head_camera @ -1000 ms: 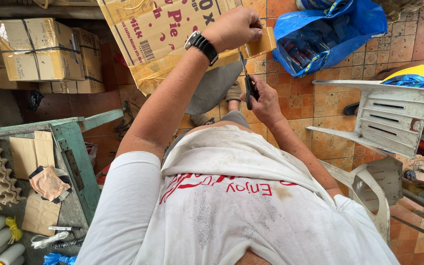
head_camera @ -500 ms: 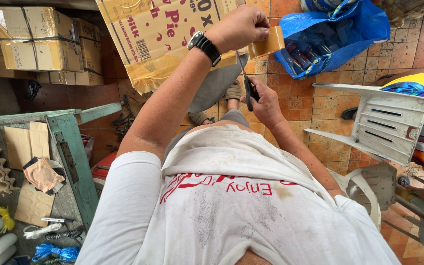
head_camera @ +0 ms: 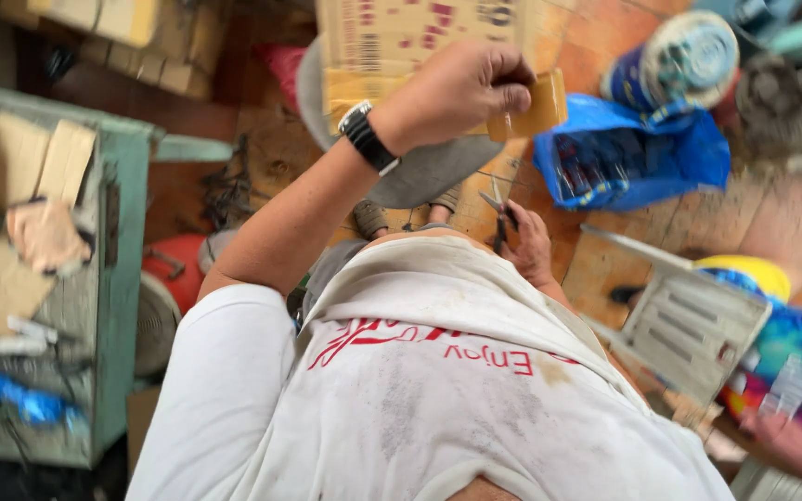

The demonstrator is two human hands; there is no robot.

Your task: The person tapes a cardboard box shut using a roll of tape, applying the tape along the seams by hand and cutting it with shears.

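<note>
Workbench (head_camera: 113,306) left, chair (head_camera: 689,325) right, bag (head_camera: 633,158) prob. beyond.

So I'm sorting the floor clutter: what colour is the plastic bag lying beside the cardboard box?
Bright blue; the plastic bag shows best in the head view.

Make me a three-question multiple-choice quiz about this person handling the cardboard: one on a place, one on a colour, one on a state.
1. Where is the blue plastic bag?
A. on the tiled floor
B. on the green table
C. on the white chair

2. What colour is the wristwatch?
A. red
B. black
C. yellow

3. What is the left hand doing?
A. hanging free
B. gripping the brown printed cardboard box
C. resting flat on a table

Answers: A, it lies on the orange tiles; B, its strap is dark; B, its fingers close around the flap.
</note>
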